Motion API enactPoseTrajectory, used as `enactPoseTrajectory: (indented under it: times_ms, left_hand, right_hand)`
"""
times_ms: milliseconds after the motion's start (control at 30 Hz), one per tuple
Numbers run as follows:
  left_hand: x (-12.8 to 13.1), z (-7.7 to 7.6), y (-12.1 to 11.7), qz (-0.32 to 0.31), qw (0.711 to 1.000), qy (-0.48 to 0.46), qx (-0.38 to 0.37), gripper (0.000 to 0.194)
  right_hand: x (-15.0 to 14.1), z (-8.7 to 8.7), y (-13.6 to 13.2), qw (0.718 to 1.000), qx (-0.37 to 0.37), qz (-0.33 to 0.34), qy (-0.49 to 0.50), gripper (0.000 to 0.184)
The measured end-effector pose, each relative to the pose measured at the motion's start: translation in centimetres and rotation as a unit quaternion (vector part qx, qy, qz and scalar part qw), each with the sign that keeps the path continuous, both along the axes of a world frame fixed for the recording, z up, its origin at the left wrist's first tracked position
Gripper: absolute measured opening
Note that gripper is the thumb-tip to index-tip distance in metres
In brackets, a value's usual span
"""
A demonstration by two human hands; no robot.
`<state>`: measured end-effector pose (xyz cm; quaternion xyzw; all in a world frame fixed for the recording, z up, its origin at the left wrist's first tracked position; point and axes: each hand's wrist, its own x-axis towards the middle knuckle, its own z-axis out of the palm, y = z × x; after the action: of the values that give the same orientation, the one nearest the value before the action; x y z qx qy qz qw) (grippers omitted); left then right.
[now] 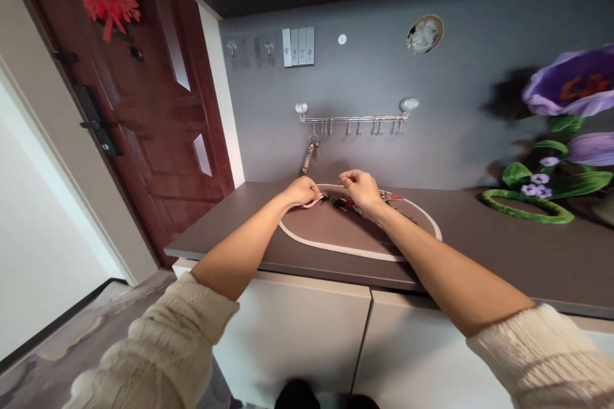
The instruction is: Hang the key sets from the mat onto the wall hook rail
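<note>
My left hand [302,192] is closed on a pink keychain strap [313,202], low over the left part of an oval brown mat [330,233] with a pale rim. Dark metal pieces, likely keys [326,197], show just right of that strap. My right hand [363,190] hovers above the mat's far half, its thumb and fingertips pinched together. Whatever those fingertips may hold is too small to make out. Beneath and around the right hand lie several keys and tags, among them a red piece [396,197]. My hand and forearm cover part of this pile.
A clear hook rail [355,119] on the grey wall carries a keyring with a brown LOVE tag [308,158] at its left end. Purple fabric flowers [570,92] with a green ring base stand on the counter [480,255] at right. A dark red door [158,108] is at left.
</note>
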<state>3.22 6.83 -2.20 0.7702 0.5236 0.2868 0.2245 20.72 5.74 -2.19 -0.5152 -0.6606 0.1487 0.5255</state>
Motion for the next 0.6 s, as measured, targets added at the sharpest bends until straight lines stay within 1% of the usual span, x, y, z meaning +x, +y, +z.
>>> enactPoseTrajectory:
  times_ms: [200, 333, 467, 600]
  left_hand:
    - [-0.8, 1.0, -0.4, 0.02, 0.996, 0.03, 0.076, 0.013]
    - [-1.0, 1.6, -0.6, 0.052, 0.989, 0.058, 0.123, 0.016]
    - [-1.2, 2.1, -0.9, 0.067, 0.979, 0.091, 0.17, 0.018]
    - [-1.4, 2.5, -1.1, 0.077, 0.968, 0.101, 0.215, 0.02]
  right_hand:
    - [-0.1, 0.2, -0.3, 0.999, 0.008, -0.016, -0.035, 0.016]
    - [-0.2, 0.3, -0.5, 0.999, 0.007, -0.02, -0.037, 0.016]
    - [-0.2, 0.2, -0.3, 0.999, 0.008, -0.012, -0.028, 0.014]
    - [-0.1, -0.1, 0.1, 1.0, 0.012, 0.002, -0.003, 0.012]
